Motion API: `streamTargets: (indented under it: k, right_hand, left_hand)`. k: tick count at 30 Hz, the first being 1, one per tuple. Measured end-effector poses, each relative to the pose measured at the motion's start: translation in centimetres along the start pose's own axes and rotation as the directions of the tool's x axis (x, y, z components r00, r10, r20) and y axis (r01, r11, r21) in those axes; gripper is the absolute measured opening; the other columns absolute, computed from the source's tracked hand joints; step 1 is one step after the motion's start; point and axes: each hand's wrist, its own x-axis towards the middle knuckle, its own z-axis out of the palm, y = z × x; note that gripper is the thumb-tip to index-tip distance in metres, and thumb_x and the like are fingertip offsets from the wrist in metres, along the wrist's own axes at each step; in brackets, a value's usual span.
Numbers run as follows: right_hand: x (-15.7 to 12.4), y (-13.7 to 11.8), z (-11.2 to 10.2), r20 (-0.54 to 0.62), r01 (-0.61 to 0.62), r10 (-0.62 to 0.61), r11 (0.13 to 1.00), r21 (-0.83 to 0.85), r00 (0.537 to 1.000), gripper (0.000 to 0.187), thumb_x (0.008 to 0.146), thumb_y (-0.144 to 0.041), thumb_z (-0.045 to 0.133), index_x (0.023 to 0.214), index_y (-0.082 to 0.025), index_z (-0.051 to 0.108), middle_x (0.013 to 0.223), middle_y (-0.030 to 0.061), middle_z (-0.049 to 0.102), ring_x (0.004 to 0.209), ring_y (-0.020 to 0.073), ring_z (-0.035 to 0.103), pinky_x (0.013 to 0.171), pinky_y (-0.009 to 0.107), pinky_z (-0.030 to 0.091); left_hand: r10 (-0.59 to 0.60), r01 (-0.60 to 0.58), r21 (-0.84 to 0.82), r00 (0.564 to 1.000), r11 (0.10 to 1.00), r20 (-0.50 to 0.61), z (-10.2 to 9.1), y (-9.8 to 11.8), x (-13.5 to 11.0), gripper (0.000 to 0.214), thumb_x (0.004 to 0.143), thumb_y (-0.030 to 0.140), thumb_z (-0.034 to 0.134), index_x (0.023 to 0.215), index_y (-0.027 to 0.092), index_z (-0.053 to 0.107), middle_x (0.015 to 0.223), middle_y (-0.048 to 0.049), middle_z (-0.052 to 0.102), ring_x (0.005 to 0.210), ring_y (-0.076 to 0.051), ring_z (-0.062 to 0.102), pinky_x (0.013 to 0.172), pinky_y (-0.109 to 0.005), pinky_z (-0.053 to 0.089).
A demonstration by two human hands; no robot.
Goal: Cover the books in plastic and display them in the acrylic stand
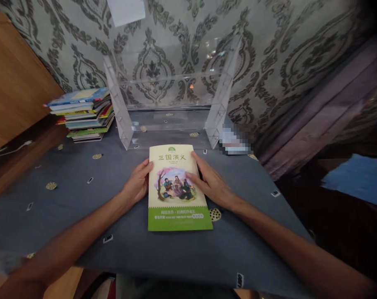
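A green and cream paperback book (176,187) with Chinese characters and a picture of three figures lies flat on the grey tablecloth (82,199), front cover up. My left hand (138,185) rests against its left edge with the fingers curled along the spine side. On the right, my right hand (211,182) lies with fingers stretched out, thumb on the cover and fingertips at the upper right corner. Both hands touch the book.
A clear acrylic shelf stand (172,91) rises just behind the book against the patterned wall. A stack of several colourful books (84,114) sits at the back left. A wooden cabinet (14,79) is at the far left; a purple curtain (328,108) hangs right.
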Motion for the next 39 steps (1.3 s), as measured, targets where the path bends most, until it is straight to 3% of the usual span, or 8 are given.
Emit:
streamTargets:
  k: [2,5,7,10,21,27,32,39]
  right_hand:
    - [-0.1,-0.6,0.9,-0.098,-0.075,0.112,0.943,0.325,0.989,0.083,0.091,-0.056,0.062,0.16,-0.029,0.025,0.156,0.0119,0.048,0.138,0.0348,0.051,0.113,0.059,0.044]
    - [-0.3,-2.1,1.9,-0.013,-0.212,0.308,0.684,0.698,0.951,0.07,0.085,-0.051,0.072,0.146,-0.027,0.048,0.134,0.0112,0.068,0.115,0.032,0.069,0.096,0.051,0.059]
    - [-0.5,-3.1,2.3,0.074,-0.28,0.369,0.544,0.791,0.927,0.056,0.08,-0.051,0.077,0.127,-0.023,0.064,0.118,0.0107,0.075,0.104,0.0314,0.073,0.087,0.047,0.061]
    - [-0.6,-4.1,2.5,0.07,-0.28,0.424,0.458,0.844,0.903,0.048,0.074,-0.051,0.082,0.11,-0.021,0.07,0.106,0.0091,0.079,0.1,0.0307,0.074,0.082,0.043,0.061]
    - [-0.5,-4.3,2.1,-0.007,-0.203,0.465,0.399,0.894,0.885,0.049,0.071,-0.057,0.083,0.102,-0.021,0.071,0.098,0.0084,0.079,0.1,0.03,0.073,0.085,0.042,0.059]
    - [-0.2,-3.8,1.6,-0.032,-0.213,0.475,0.452,0.866,0.88,0.051,0.07,-0.058,0.083,0.105,-0.022,0.071,0.098,0.0073,0.08,0.099,0.0301,0.074,0.083,0.041,0.06]
    - [0.3,-3.0,0.9,-0.093,-0.211,0.498,0.52,0.828,0.862,0.054,0.069,-0.063,0.081,0.103,-0.023,0.072,0.099,0.0069,0.079,0.1,0.0304,0.073,0.082,0.041,0.06]
    - [0.7,-2.3,0.3,-0.122,-0.198,0.508,0.531,0.824,0.853,0.05,0.076,-0.062,0.075,0.109,-0.024,0.071,0.102,0.0071,0.079,0.102,0.0304,0.073,0.082,0.042,0.061]
  left_hand:
    - [0.002,-0.003,-0.047,1.0,0.999,-0.015,0.3,0.0,-0.1,0.025,0.091,0.016,0.067,0.115,0.013,0.067,0.113,-0.0118,0.076,0.109,-0.027,0.072,0.103,-0.041,0.057]
    - [-0.008,0.002,-0.097,0.999,0.995,-0.053,0.5,-0.1,-0.2,0.02,0.093,0.015,0.064,0.113,0.014,0.067,0.112,-0.0108,0.077,0.109,-0.025,0.072,0.105,-0.04,0.055]
    - [-0.031,0.021,-0.107,0.995,0.994,-0.096,0.7,-0.4,-0.2,0.022,0.095,0.018,0.062,0.117,0.015,0.066,0.117,-0.0103,0.076,0.112,-0.025,0.071,0.108,-0.041,0.053]
    - [-0.076,0.06,-0.12,0.988,0.991,-0.137,1.2,-0.9,-0.5,0.029,0.099,0.027,0.059,0.125,0.016,0.063,0.125,-0.0121,0.073,0.12,-0.028,0.067,0.111,-0.046,0.05]
    - [-0.163,0.155,-0.138,0.986,0.978,-0.048,4.1,-2.1,0.4,0.052,0.097,0.052,0.058,0.133,0.016,0.062,0.125,-0.0138,0.072,0.122,-0.033,0.066,0.107,-0.049,0.051]
    - [-0.062,0.056,-0.11,0.997,0.992,-0.05,4.1,-1.9,0.7,0.047,0.095,0.049,0.061,0.124,0.012,0.067,0.12,-0.0148,0.074,0.118,-0.032,0.068,0.106,-0.045,0.051]
    - [-0.046,0.051,-0.061,0.996,0.997,0.082,3.8,-1.5,-0.3,0.05,0.073,0.035,0.086,0.113,0.01,0.07,0.103,-0.0144,0.078,0.098,-0.032,0.075,0.092,-0.042,0.058]
    - [-0.21,0.209,0.022,0.976,0.978,0.05,3.1,-1.8,-0.8,0.056,0.054,0.025,0.096,0.101,0.013,0.068,0.085,-0.0086,0.078,0.069,-0.023,0.074,0.068,-0.033,0.06]
